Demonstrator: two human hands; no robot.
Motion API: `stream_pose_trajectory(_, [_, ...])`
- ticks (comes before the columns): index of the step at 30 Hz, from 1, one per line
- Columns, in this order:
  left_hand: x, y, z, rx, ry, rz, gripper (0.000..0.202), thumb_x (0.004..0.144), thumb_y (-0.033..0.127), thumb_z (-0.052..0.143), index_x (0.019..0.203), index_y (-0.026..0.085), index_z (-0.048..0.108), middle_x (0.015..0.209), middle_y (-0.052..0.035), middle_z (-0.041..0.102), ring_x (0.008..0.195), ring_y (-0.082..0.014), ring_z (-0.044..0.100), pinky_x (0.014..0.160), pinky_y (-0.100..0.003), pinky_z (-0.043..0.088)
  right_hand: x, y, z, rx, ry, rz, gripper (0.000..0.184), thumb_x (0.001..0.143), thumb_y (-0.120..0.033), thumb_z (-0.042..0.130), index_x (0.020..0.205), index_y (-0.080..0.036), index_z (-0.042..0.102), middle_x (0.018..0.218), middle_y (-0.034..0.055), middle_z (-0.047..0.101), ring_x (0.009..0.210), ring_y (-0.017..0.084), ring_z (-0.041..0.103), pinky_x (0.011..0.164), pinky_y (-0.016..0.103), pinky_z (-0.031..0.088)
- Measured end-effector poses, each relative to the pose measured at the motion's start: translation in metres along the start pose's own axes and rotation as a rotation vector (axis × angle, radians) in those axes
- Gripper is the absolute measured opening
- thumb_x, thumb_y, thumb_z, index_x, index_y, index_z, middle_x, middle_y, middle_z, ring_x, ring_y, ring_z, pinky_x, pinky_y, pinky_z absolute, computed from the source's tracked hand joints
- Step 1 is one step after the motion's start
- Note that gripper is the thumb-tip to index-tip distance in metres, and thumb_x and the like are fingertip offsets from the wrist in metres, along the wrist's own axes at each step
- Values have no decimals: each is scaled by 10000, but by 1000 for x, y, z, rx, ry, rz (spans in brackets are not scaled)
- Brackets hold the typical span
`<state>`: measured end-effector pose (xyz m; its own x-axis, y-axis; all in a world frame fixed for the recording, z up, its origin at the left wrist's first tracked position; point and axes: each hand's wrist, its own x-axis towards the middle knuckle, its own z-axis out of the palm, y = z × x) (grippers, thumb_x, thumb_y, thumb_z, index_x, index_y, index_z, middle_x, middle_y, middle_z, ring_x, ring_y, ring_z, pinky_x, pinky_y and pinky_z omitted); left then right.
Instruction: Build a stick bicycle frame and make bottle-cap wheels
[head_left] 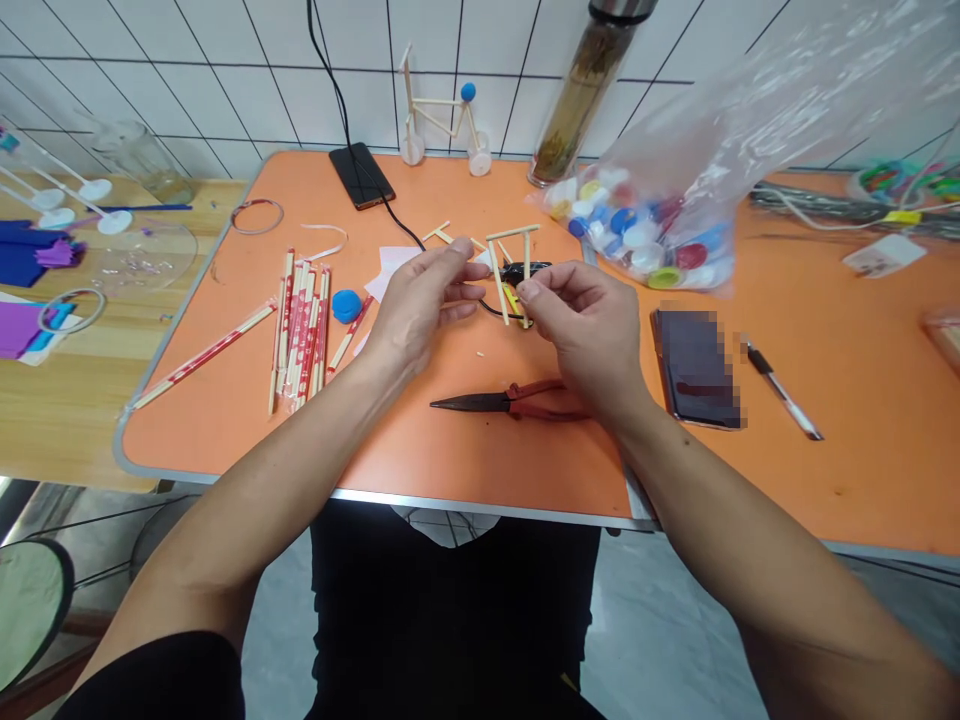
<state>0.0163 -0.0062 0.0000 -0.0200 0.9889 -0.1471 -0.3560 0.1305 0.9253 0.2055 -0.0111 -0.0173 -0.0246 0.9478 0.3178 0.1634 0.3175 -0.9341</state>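
Observation:
My right hand [589,318] pinches one leg of a small frame [513,233] made of pale wooden stick pieces, with two legs joined by a crossbar. My left hand [431,293] is open beside it, fingers apart and pointing at the frame; nothing shows in them. Behind the frame lies a black and yellow object [534,268] on a black cord, partly hidden, so its kind is unclear. Below my right hand, long-nose pliers [487,402] with red handles lie on the orange table [450,460]. More joined stick pieces [441,233] rest beyond my left hand.
Wrapped chopsticks [301,330] and blue bottle caps [346,306] lie left. A stick model [437,103], a phone [361,175] and a tea bottle [581,95] line the back. A plastic bag of caps [645,230], another phone [694,365] and a pen [784,392] are right.

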Motion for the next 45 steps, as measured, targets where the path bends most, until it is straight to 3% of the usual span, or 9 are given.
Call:
stream_pose_trajectory(6, [-10,-1,6,-70,-126,-77,419,786,510,1011,1010,221,805,1050,-64,884,944,-184,824,881,-307,618,2,11,-1,247,-82,140,357,925,-556,919,882,-244,752,677,-43,552,587,121,387,581,304,303])
stream_pose_trajectory(10, [-7,-2,4,-110,-131,-96,412,778,454,1029,1028,221,798,1063,-54,888,952,-180,833,903,-312,624,2,10,3,356,-101,195,393,873,-562,971,848,-234,756,642,-44,536,580,115,370,574,302,257])
stream_pose_trajectory(16, [1,1,-3,-100,-64,-62,436,784,528,1025,991,230,785,1015,-40,888,887,-160,829,837,-275,642,1,7,6,321,-125,243,510,796,-667,992,823,-239,716,628,-49,514,565,116,394,543,294,273])
stream_pose_trajectory(23, [4,1,-7,-76,-42,-41,470,791,594,1014,941,227,762,936,-34,880,812,-159,825,770,-268,652,0,3,9,371,-147,293,500,738,-616,1027,814,-224,725,605,-52,542,548,96,386,531,272,254])
stream_pose_trajectory(35, [2,-2,-5,8,-35,40,419,820,539,1014,858,223,741,897,-36,869,747,-130,786,680,-215,632,-1,4,6,381,-178,304,456,824,-593,991,847,-229,718,624,-54,542,568,101,406,541,266,301])
stream_pose_trajectory(45, [-1,0,1,98,-33,61,399,873,488,991,886,178,742,859,-30,853,668,-89,752,646,-170,606,3,1,7,370,-161,300,586,731,-703,1021,827,-228,691,608,-55,523,549,93,399,509,253,270])
